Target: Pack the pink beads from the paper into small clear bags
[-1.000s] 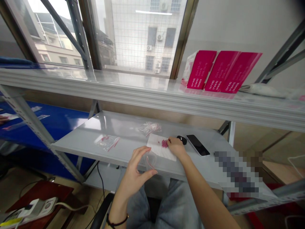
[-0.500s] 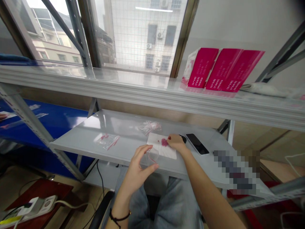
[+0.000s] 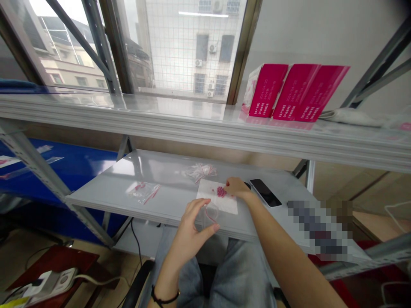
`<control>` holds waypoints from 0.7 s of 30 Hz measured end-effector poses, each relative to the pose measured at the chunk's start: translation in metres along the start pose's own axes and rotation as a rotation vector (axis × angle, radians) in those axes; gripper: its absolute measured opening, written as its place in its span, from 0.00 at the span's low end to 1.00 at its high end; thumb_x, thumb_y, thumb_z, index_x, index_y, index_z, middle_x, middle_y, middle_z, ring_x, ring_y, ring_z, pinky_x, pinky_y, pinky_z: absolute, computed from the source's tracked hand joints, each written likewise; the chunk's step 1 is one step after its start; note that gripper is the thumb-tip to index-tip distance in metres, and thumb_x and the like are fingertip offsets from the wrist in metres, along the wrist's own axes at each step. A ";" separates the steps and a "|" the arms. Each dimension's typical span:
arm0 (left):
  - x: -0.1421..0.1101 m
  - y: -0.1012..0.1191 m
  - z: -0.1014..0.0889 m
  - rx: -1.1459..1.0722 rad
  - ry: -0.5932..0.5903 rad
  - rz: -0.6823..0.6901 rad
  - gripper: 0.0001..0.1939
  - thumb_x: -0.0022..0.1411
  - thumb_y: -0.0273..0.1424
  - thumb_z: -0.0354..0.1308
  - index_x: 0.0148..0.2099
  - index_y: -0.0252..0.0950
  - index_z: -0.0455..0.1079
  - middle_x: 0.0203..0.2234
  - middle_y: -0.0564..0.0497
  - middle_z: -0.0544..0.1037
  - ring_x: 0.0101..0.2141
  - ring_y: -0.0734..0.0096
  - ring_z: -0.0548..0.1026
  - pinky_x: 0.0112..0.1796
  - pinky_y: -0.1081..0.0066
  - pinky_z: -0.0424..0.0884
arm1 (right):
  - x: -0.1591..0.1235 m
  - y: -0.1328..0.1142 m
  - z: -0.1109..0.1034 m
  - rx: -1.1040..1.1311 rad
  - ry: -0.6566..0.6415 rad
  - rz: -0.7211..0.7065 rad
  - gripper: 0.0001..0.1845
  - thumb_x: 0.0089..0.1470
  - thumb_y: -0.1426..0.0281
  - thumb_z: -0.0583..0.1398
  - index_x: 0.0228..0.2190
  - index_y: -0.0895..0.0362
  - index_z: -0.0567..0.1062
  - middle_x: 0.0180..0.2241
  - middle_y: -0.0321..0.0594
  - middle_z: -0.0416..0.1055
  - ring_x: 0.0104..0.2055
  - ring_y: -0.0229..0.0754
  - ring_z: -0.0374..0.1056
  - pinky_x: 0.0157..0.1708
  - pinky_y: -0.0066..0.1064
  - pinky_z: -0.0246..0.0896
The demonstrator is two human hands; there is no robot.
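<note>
Pink beads [image 3: 221,191], a small heap on a sheet of white paper [image 3: 228,208], near the front edge of the grey tabletop [image 3: 170,184]. One loose bead [image 3: 212,190] just left of the heap. Right hand [image 3: 236,187] at the heap's right edge, fingers bent and bunched; cannot tell whether a bead is pinched. Left hand [image 3: 190,236] in front of the paper, thumb and fingers spread wide, a clear bag [image 3: 211,213] with a red line held between them.

Surroundings: right hand and forearm cover part of the paper's right side and most of a small black object [image 3: 247,185]. Dark-screened phone [image 3: 265,192] just beyond that, lying flat. Behind the paper, a loose pile of clear bags [image 3: 202,172], near its back edge. Well to the left, another clear bag [image 3: 143,192] with something pink inside. Far right of the tabletop: a patch blurred into blocks, contents unreadable.

Overhead, upper shelf [image 3: 180,122] crosses the full view beyond the tabletop; it carries upright pink boxes [image 3: 268,91] and a whitish folded cloth [image 3: 353,117]. Lower left: power strip [image 3: 66,280] on a reddish-brown stand.
</note>
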State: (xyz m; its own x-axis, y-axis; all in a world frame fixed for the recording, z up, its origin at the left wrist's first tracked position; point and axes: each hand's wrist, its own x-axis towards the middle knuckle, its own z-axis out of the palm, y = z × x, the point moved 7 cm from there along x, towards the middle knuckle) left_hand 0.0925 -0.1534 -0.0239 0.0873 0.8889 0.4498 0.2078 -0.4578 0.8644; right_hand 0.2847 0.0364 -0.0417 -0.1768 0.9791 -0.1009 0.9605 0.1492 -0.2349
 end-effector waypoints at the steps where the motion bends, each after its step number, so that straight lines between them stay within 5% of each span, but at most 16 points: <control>1: 0.003 0.000 0.001 0.003 -0.002 0.003 0.28 0.60 0.34 0.68 0.62 0.45 0.67 0.57 0.44 0.70 0.58 0.55 0.67 0.58 0.54 0.63 | -0.001 -0.002 -0.005 0.018 0.017 -0.014 0.08 0.57 0.69 0.63 0.30 0.61 0.79 0.29 0.45 0.79 0.36 0.45 0.75 0.39 0.35 0.66; 5: 0.022 -0.009 0.010 -0.045 0.004 -0.005 0.26 0.61 0.35 0.67 0.60 0.44 0.68 0.56 0.45 0.72 0.56 0.57 0.69 0.57 0.57 0.65 | -0.009 -0.014 -0.036 0.124 0.083 -0.092 0.07 0.52 0.74 0.60 0.29 0.61 0.80 0.23 0.45 0.77 0.32 0.46 0.75 0.34 0.31 0.61; 11: 0.062 -0.042 0.028 -0.054 0.085 -0.055 0.25 0.58 0.36 0.68 0.57 0.39 0.70 0.53 0.44 0.75 0.52 0.57 0.73 0.55 0.56 0.66 | -0.049 -0.041 -0.078 0.354 0.057 -0.269 0.11 0.55 0.69 0.55 0.33 0.59 0.77 0.23 0.38 0.74 0.23 0.36 0.68 0.23 0.24 0.56; 21: 0.083 -0.056 0.038 -0.056 0.154 -0.025 0.27 0.54 0.37 0.71 0.55 0.38 0.73 0.49 0.43 0.77 0.51 0.55 0.74 0.53 0.56 0.66 | -0.061 -0.068 -0.080 0.420 -0.122 -0.391 0.09 0.48 0.75 0.58 0.30 0.58 0.78 0.21 0.34 0.71 0.21 0.34 0.64 0.19 0.21 0.52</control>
State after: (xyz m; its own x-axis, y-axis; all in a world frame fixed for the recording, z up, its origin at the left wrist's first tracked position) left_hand 0.1250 -0.0534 -0.0439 -0.0688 0.8886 0.4534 0.1530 -0.4397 0.8850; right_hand 0.2472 -0.0226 0.0577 -0.5485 0.8355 -0.0340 0.6558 0.4046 -0.6373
